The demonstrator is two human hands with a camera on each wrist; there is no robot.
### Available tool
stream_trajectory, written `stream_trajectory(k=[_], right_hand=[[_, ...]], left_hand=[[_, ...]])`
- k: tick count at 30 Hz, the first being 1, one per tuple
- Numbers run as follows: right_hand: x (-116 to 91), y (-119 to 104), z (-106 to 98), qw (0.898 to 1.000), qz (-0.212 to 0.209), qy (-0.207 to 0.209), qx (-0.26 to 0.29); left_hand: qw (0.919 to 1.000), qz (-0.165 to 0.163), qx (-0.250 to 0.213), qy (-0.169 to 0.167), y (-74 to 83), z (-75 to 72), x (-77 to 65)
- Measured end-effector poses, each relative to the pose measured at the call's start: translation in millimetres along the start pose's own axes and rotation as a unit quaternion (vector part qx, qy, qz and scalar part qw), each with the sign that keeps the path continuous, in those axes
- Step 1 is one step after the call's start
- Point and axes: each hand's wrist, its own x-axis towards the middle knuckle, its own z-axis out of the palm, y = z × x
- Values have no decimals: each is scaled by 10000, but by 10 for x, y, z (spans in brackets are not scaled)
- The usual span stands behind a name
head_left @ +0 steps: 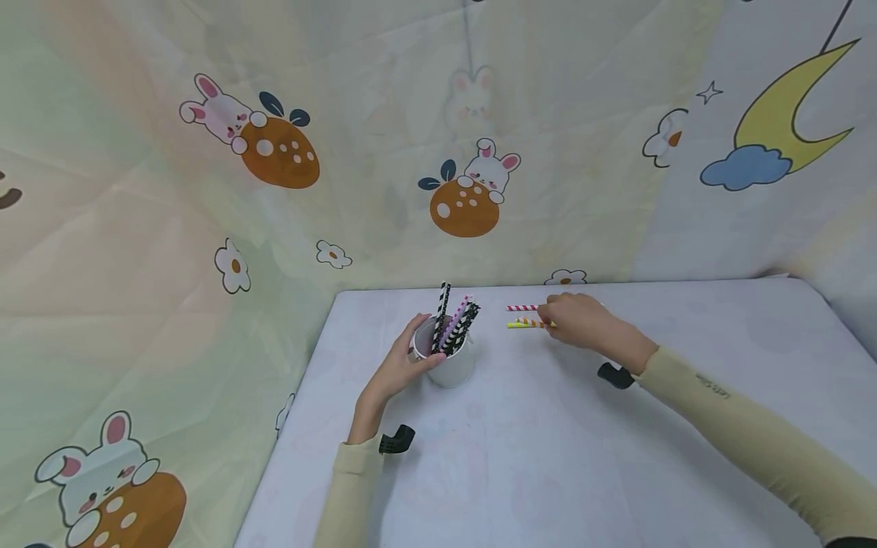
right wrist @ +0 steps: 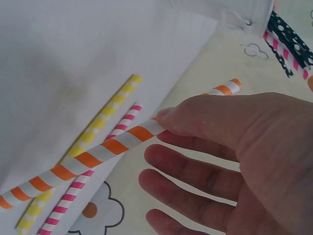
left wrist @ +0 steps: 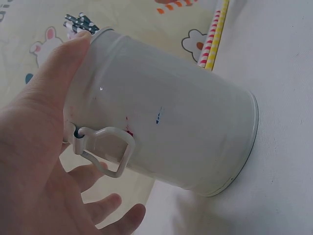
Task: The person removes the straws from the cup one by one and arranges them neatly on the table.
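Observation:
My left hand (head_left: 397, 371) grips the rim of a small white metal bucket (head_left: 452, 371), thumb on the near side. Several patterned paper straws (head_left: 467, 323) stand leaning in the bucket, black-and-white ones among them and one pinkish. A wire handle loop (left wrist: 129, 147) hangs on the bucket's side in the left wrist view. To the right, my right hand (head_left: 578, 321) pinches an orange-and-white striped straw (right wrist: 115, 146) between thumb and forefinger, its other fingers loosely spread. Beneath that straw, a yellow patterned straw (right wrist: 108, 110) and a pink-and-white striped straw (right wrist: 66, 203) lie on the table.
The white-covered table (head_left: 521, 457) reaches back to a cloth wall (head_left: 384, 190) printed with rabbits, flowers and a moon. The cloth also runs along the table's left side. A black strap piece (head_left: 397, 439) shows at the left wrist, another (head_left: 615, 375) at the right.

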Motion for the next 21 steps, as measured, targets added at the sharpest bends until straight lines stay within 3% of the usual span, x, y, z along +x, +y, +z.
stream_trajectory(k=[11, 21], right_hand=[[100, 1, 328, 9999, -5, 124, -17], [186, -11, 496, 9989, 347, -284, -118]], left_hand=[[10000, 9, -5, 14, -7, 0, -7], [10000, 35, 4, 8, -10, 2, -6]])
